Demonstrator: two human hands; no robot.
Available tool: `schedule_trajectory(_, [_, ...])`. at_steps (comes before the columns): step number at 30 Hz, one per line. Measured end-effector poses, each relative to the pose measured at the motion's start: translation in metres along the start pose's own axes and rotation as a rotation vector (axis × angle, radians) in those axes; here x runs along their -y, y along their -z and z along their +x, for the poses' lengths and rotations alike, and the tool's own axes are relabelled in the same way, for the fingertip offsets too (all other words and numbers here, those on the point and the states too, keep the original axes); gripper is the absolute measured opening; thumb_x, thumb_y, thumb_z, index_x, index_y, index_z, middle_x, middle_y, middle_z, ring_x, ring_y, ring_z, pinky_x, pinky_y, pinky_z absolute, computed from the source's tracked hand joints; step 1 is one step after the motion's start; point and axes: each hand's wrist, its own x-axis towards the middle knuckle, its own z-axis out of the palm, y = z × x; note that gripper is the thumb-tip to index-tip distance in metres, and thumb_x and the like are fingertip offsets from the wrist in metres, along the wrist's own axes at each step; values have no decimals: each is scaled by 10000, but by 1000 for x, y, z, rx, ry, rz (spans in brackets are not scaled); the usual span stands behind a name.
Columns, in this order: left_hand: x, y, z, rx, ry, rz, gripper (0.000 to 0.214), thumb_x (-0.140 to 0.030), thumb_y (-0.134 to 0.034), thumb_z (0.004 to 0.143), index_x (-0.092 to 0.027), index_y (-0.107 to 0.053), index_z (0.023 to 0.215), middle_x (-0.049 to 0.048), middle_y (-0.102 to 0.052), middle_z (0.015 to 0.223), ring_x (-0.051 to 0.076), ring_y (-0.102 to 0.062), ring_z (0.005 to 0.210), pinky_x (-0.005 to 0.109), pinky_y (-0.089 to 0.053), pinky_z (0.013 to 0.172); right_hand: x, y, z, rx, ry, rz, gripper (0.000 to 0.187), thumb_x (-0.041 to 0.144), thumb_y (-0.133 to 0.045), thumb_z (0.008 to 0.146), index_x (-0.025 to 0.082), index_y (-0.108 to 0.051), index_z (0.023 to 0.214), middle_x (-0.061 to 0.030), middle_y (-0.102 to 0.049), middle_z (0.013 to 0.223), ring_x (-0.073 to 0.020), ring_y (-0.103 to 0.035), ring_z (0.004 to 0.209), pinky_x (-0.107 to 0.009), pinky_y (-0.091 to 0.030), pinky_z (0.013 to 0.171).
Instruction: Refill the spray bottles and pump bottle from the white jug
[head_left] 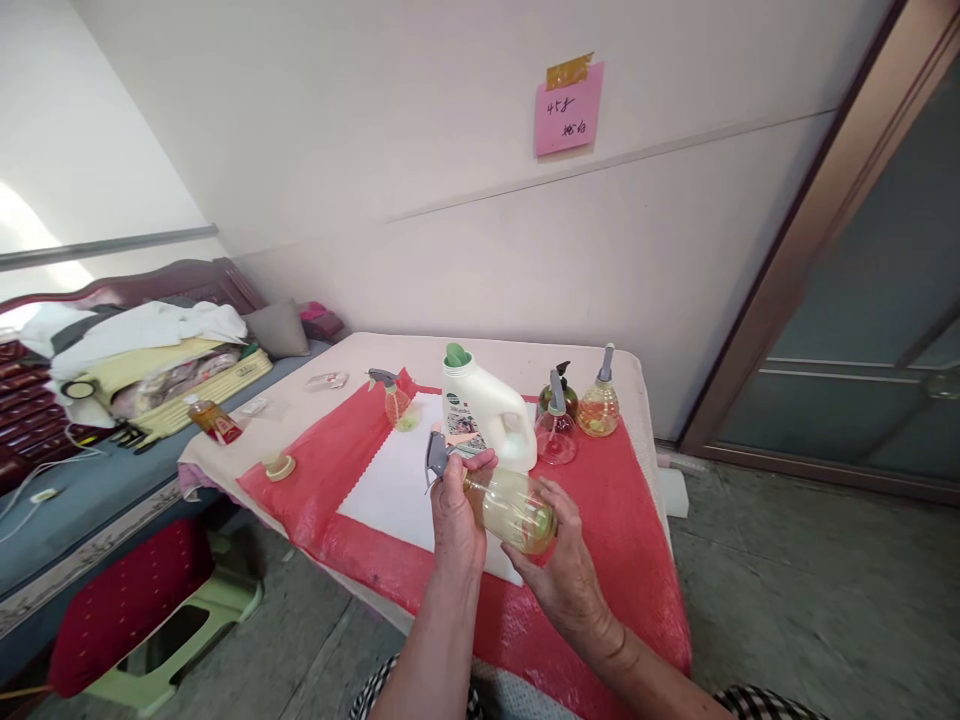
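In the head view, the left hand grips the neck and the right hand the base of a yellowish spray bottle, tilted before the white jug. Its trigger head seems fitted; tightness and filling cannot be judged.

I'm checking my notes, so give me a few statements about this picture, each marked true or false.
1. The left hand holds the rounded, transparent yellow plastic spray bottle near its neck. True.
2. The right hand is on the bottle's grey spray head. False: that hand is at the base.
3. The white plastic jug with a looped handle lies on its side. False: the jug stands upright.
4. The pink rectangular paper note is taped to the pale wall. True.
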Motion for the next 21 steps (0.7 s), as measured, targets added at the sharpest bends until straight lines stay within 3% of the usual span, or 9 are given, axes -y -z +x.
schedule_trajectory(4, [-1,1,2,-61,34,-49,294,-490,-629,749,-201,-571,752,72,-713,816,234,-688,917,366,-502,875,-3,-2,0,24,37,11,616,229,-634,846,218,-291,1358,-160,-344,1395,-305,-345,1327,-515,-358,1078])
schedule_trajectory(7, [-5,3,6,-91,34,-52,305,-481,-646,736,-187,-570,767,83,-715,803,247,-690,913,374,-502,859,-1,0,4,106,-97,180,652,329,-696,820,218,-322,1342,-150,-365,1394,-303,-355,1322,-509,-325,1102])
schedule_trajectory(9, [-8,5,9,-97,32,-39,321,-480,-662,725,-180,-546,718,91,-719,798,252,-689,918,375,-496,863,2,2,8,182,-282,420,641,447,-664,842,228,-328,1342,-136,-384,1396,-288,-382,1307,-479,-343,1094])
schedule_trajectory(12, [-10,7,12,-64,55,-13,355,-491,-673,716,-176,-524,656,98,-724,806,254,-689,914,382,-488,871,6,7,16,258,-679,827,570,618,-485,904,253,-347,1321,-120,-426,1383,-261,-491,1216,-422,-464,962])
schedule_trajectory(14, [-9,7,12,-27,63,0,360,-499,-680,712,-172,-537,658,100,-726,810,256,-692,897,392,-487,869,6,10,20,354,-951,1051,608,707,-398,893,257,-367,1302,-128,-491,1325,-257,-600,1059,-392,-521,806])
schedule_trajectory(16, [-6,6,11,-5,65,10,360,-500,-688,709,-171,-548,667,101,-726,805,257,-695,880,399,-488,864,5,13,22,449,-1109,1194,639,733,-407,870,251,-384,1289,-132,-558,1241,-230,-660,864,-343,-518,687])
schedule_trajectory(18, [-4,5,9,5,75,12,357,-500,-685,713,-171,-553,671,99,-726,799,254,-697,869,397,-489,861,3,16,23,466,-1138,1223,632,701,-495,848,238,-405,1268,-126,-601,1167,-196,-664,745,-296,-495,638])
schedule_trajectory(21, [-4,4,8,6,88,-10,347,-490,-680,717,-170,-556,672,97,-727,801,238,-699,851,379,-491,856,4,19,23,408,-1046,1149,634,638,-593,820,218,-419,1262,-125,-613,1119,-197,-660,755,-289,-491,649])
